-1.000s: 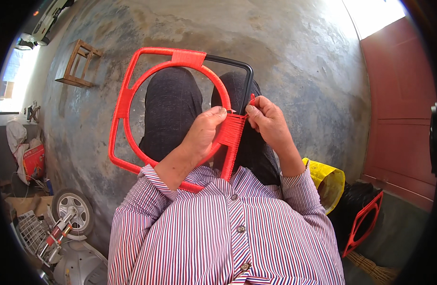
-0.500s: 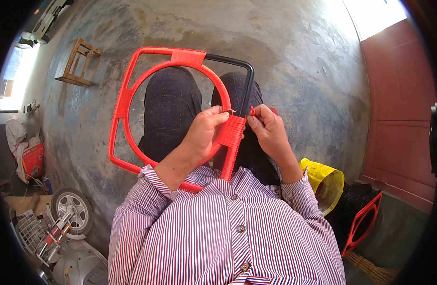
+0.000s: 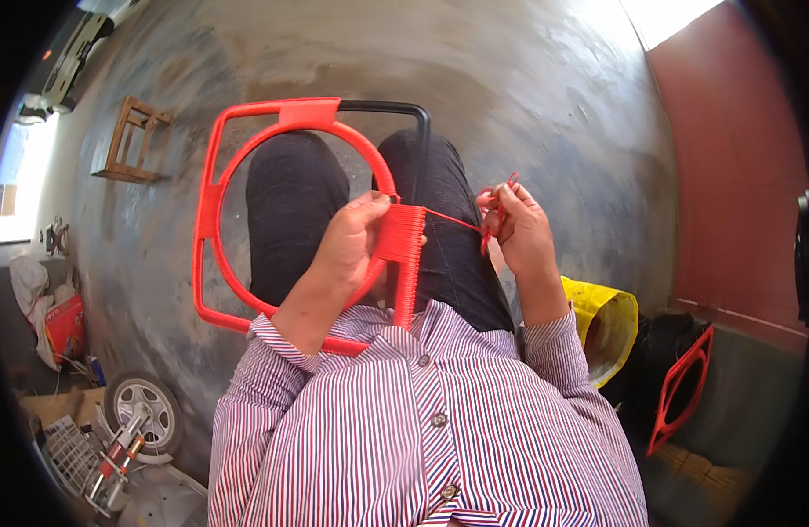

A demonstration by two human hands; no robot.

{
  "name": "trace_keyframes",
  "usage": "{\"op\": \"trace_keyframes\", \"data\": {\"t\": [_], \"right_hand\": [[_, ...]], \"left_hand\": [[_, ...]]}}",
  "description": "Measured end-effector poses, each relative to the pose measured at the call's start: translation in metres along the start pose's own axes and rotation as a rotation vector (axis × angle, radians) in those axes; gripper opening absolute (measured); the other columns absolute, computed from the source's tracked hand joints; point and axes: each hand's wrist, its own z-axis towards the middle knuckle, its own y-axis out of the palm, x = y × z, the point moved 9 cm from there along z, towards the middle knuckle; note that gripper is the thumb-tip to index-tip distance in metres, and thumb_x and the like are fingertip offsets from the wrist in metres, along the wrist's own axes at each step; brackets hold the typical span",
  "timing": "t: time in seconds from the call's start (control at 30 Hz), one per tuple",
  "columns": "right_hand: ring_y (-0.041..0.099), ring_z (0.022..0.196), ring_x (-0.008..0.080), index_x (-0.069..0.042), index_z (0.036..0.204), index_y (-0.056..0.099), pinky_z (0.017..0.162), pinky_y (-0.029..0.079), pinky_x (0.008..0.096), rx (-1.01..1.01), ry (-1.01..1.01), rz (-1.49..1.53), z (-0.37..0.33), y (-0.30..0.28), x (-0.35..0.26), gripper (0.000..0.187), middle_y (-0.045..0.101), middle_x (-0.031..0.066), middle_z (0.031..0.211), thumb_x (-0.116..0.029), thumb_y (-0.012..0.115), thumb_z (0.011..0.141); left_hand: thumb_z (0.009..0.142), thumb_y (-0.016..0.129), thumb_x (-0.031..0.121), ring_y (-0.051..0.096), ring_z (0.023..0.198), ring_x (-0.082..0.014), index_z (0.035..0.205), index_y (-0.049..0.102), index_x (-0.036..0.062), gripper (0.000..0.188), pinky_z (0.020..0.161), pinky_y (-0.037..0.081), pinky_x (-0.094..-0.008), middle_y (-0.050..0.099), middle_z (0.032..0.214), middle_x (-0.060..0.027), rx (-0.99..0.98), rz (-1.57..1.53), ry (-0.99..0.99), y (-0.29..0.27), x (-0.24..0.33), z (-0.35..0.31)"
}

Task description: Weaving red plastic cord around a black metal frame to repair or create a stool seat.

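Note:
Across my lap lies a square frame [image 3: 204,263] with a round ring inside it, mostly wrapped in red cord. Its far right corner is bare black tube [image 3: 423,132]. My left hand [image 3: 347,241] grips the frame at the wrapped band [image 3: 399,233] on its right side, thumb on top and the other fingers partly hidden beneath. From that band a strand of red cord [image 3: 453,219] runs taut to my right hand [image 3: 520,230], which pinches a small looped bundle of the same cord, held off to the right of the frame above my right thigh.
At the right stand a yellow bag [image 3: 602,325] and a dark stack with a red frame [image 3: 681,395] against it. A wooden stool [image 3: 132,140] is at the far left. A wheeled vehicle [image 3: 141,413] and a red box [image 3: 66,329] stand at the lower left.
My right hand has moved away from the frame to the right, drawing out a strand of red cord. The frame and my left hand appear slightly further left in view.

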Motion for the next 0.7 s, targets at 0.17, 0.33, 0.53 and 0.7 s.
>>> {"op": "trace_keyframes", "data": {"t": [0.17,0.33,0.53,0.7], "right_hand": [[0.067,0.076,0.014,-0.008,0.1,0.059,0.067,0.058,0.0282,0.215,0.009,0.188,-0.003,-0.068,0.013,0.013,0.069,0.0078,0.089,-0.02,0.055,0.099],[0.064,0.072,0.0138,-0.009,0.097,0.06,0.066,0.057,0.03,0.337,0.02,0.201,-0.003,-0.108,0.045,0.01,0.067,0.0035,0.085,-0.019,0.059,0.097],[0.057,0.063,0.0106,-0.014,0.088,0.059,0.056,0.047,0.0286,0.461,-0.022,0.609,0.01,-0.195,0.064,0.011,0.066,0.0015,0.079,-0.018,0.058,0.097],[0.055,0.056,0.0098,-0.014,0.087,0.061,0.055,0.045,0.0271,0.654,-0.048,0.577,-0.013,-0.255,0.064,0.012,0.063,-0.0009,0.073,-0.02,0.058,0.097]], "left_hand": [[0.094,0.052,0.009,0.069,0.09,-0.0281,0.104,0.053,0.0018,0.013,0.084,0.058,-0.0497,0.066,0.097,-0.014,0.092,-0.024,0.02,-0.018,-0.001,0.002],[0.095,0.052,0.011,0.069,0.089,-0.0289,0.106,0.054,0.0005,0.015,0.082,0.058,-0.0469,0.067,0.096,-0.0161,0.197,0.029,0.027,-0.035,-0.005,0.008],[0.095,0.051,0.012,0.069,0.087,-0.031,0.103,0.056,-0.0004,0.016,0.081,0.058,-0.0476,0.068,0.096,-0.018,0.17,0.028,0.032,-0.026,-0.002,0.008],[0.095,0.051,0.012,0.069,0.087,-0.0321,0.101,0.056,-0.0003,0.015,0.081,0.058,-0.0482,0.068,0.096,-0.019,0.179,0.046,0.013,-0.024,-0.002,0.006]]}}
